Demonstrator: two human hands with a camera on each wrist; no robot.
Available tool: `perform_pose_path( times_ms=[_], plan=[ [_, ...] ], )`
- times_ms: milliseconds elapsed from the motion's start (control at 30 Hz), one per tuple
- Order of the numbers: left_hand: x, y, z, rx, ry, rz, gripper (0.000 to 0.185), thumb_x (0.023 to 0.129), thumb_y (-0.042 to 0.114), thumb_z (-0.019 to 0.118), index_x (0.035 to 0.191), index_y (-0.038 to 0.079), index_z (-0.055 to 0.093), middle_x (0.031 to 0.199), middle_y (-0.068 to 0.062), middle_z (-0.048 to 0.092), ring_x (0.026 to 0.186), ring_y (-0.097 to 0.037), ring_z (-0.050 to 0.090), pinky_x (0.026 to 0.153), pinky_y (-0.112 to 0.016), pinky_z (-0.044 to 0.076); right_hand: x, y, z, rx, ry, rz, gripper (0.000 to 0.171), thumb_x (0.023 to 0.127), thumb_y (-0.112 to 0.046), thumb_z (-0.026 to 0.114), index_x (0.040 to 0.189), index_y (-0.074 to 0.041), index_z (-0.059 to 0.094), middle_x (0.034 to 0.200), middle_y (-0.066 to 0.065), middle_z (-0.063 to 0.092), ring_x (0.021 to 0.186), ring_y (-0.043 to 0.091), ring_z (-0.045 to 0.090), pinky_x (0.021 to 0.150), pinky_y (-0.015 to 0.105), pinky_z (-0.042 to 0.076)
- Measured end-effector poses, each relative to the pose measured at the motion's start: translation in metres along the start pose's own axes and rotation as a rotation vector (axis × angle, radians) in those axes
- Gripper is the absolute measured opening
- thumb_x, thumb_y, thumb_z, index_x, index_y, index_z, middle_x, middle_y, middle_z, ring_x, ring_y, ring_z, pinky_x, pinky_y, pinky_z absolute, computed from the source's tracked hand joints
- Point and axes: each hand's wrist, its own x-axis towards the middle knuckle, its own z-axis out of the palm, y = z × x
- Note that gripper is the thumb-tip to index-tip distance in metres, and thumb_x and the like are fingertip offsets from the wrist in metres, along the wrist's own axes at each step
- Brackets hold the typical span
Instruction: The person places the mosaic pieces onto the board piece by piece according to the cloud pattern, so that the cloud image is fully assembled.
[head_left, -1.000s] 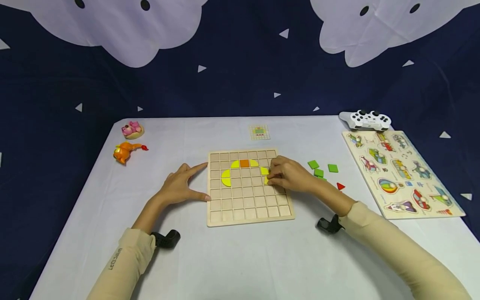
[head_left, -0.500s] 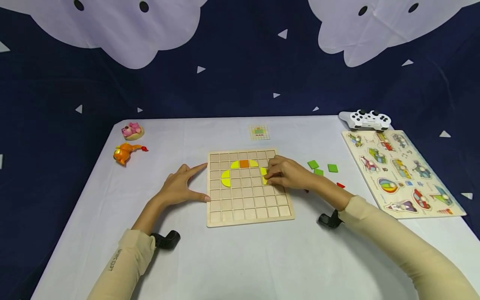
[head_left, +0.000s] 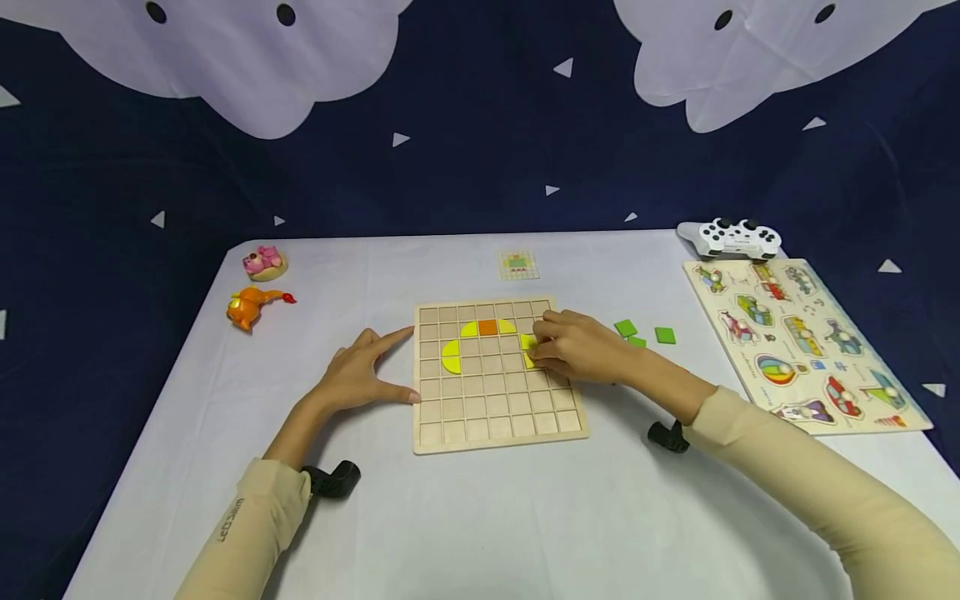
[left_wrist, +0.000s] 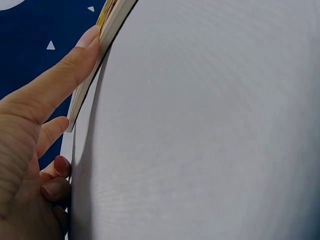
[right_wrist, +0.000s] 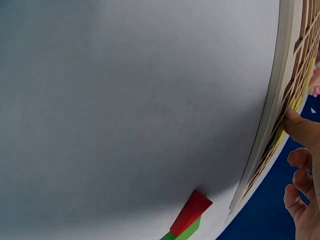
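Observation:
A square wooden grid board lies on the white table. My left hand touches its left edge with thumb and index finger stretched apart; in the left wrist view the thumb rests against the board's side. My right hand is over the board's right part, with curled fingers and thumb at a yellow quarter-circle tile, partly covered by the fingertips. Another yellow tile sits directly above it. An orange square lies between yellow tiles in an upper row, and a yellow half-circle shape fills cells at left.
Green square tiles lie right of the board; a red tile shows in the right wrist view. A pattern card lies behind the board. A picture puzzle and white game controller stand right, an orange toy and pink toy left.
The right-hand yellow tiles have come together into a half-circle shape under my right fingertips. My right forearm has shifted slightly and now hides the red tile in the head view. My left hand stays put.

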Motion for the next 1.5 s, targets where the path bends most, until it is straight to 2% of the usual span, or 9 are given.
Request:
perform_pose_path(
  times_ms=[200,433,567,800,1100,1333,1500],
  plan=[
    [0.000,-0.001,0.001,-0.013,0.004,-0.002,0.109,0.061,0.058,0.088,0.153,0.027,0.040,0.103,-0.008,0.049,0.090,-0.022,0.047,0.083,-0.041,0.032,-0.003,0.001,0.004,0.026,0.015,0.004,0.015,0.086,-0.012,0.077,0.100,-0.008,0.080,0.082,-0.002,0.056,0.077,0.014,0.044,0.068,0.029,0.041],
    [0.000,-0.002,0.003,-0.008,0.013,0.001,0.108,0.061,0.059,0.088,0.153,0.026,0.041,0.103,-0.007,0.049,0.089,-0.022,0.047,0.082,-0.040,0.032,-0.009,-0.004,0.008,0.087,0.063,0.097,0.019,0.084,-0.012,0.079,0.103,-0.007,0.079,0.083,-0.001,0.055,0.078,0.013,0.044,0.070,0.029,0.042],
    [-0.001,-0.001,0.002,-0.007,0.013,0.002,0.107,0.061,0.058,0.088,0.152,0.025,0.042,0.102,-0.007,0.049,0.089,-0.022,0.046,0.084,-0.043,0.032,-0.011,-0.006,0.006,0.085,0.078,0.127,0.019,0.084,-0.013,0.080,0.102,-0.009,0.080,0.084,-0.001,0.055,0.078,0.012,0.045,0.071,0.029,0.042],
    [-0.001,0.000,0.002,-0.011,0.010,0.003,0.105,0.062,0.057,0.088,0.151,0.023,0.043,0.102,-0.007,0.048,0.088,-0.022,0.045,0.083,-0.042,0.032,-0.017,-0.006,-0.005,0.052,0.155,0.172,0.026,0.081,-0.019,0.082,0.104,-0.009,0.079,0.090,0.001,0.058,0.075,0.012,0.049,0.069,0.031,0.043],
    [-0.001,-0.001,0.002,-0.002,0.006,-0.007,0.106,0.062,0.058,0.087,0.152,0.023,0.043,0.102,-0.007,0.048,0.088,-0.022,0.045,0.082,-0.040,0.032,-0.042,0.018,-0.023,0.074,0.108,0.349,0.024,0.082,-0.006,0.078,0.107,-0.005,0.078,0.092,0.005,0.059,0.077,0.015,0.049,0.066,0.032,0.044],
    [0.000,0.000,0.001,0.014,0.001,-0.001,0.109,0.062,0.059,0.087,0.154,0.026,0.038,0.103,-0.008,0.049,0.088,-0.022,0.045,0.081,-0.040,0.032,-0.070,0.037,-0.032,0.074,0.013,0.503,0.025,0.082,-0.004,0.077,0.107,-0.004,0.077,0.095,0.007,0.058,0.080,0.020,0.052,0.068,0.036,0.045],
    [-0.001,0.000,0.001,0.007,-0.004,0.006,0.107,0.063,0.058,0.087,0.154,0.027,0.039,0.102,-0.007,0.048,0.088,-0.021,0.044,0.080,-0.040,0.032,-0.085,0.044,-0.034,0.084,-0.026,0.572,0.027,0.082,-0.008,0.078,0.109,-0.002,0.076,0.096,0.008,0.058,0.082,0.023,0.054,0.069,0.037,0.045]
  ],
)
